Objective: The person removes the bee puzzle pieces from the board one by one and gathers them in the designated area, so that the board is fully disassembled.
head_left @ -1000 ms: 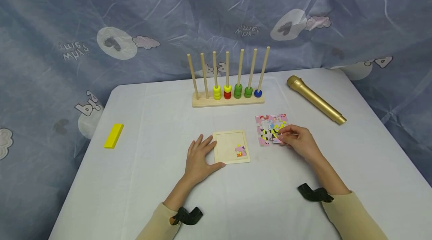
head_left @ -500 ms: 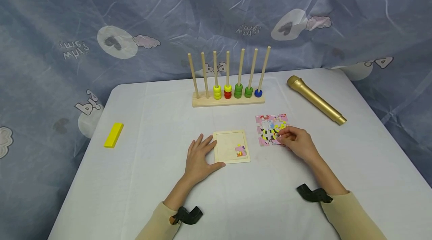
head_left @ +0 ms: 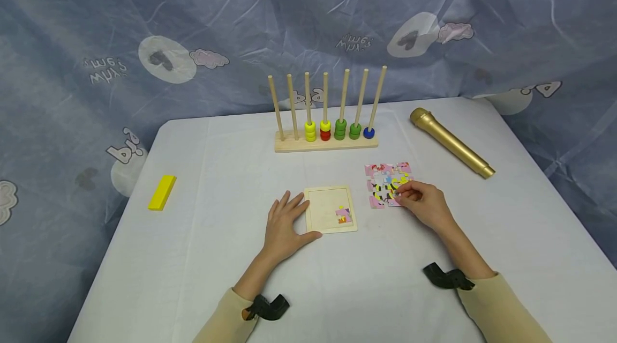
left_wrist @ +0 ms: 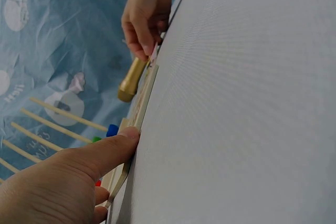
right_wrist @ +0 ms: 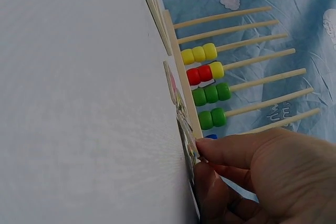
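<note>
A square wooden puzzle tray (head_left: 324, 208) lies on the table, with a small pink-and-yellow patch of jigsaw (head_left: 344, 216) in its lower right corner. My left hand (head_left: 284, 233) rests at the tray's left side, fingers spread and straight, the thumb along its near edge. To the right of the tray, pink and yellow jigsaw pieces (head_left: 381, 187) lie grouped in a rough square. My right hand (head_left: 426, 206) is at that group's near right corner, pinching a thin jigsaw piece (right_wrist: 187, 133) between thumb and fingers. In the right wrist view this piece stands tilted.
Behind the tray stands a wooden peg rack (head_left: 325, 144) with yellow, red, green and blue beads on upright rods. A gold toy microphone (head_left: 452, 142) lies at the back right. At the far left is a yellow block (head_left: 162, 193). A patterned blue cloth (head_left: 250, 27) hangs behind the table.
My right hand has shifted very slightly toward me at the near right corner of the loose jigsaw pieces. My left hand and the tray have stayed in place.
</note>
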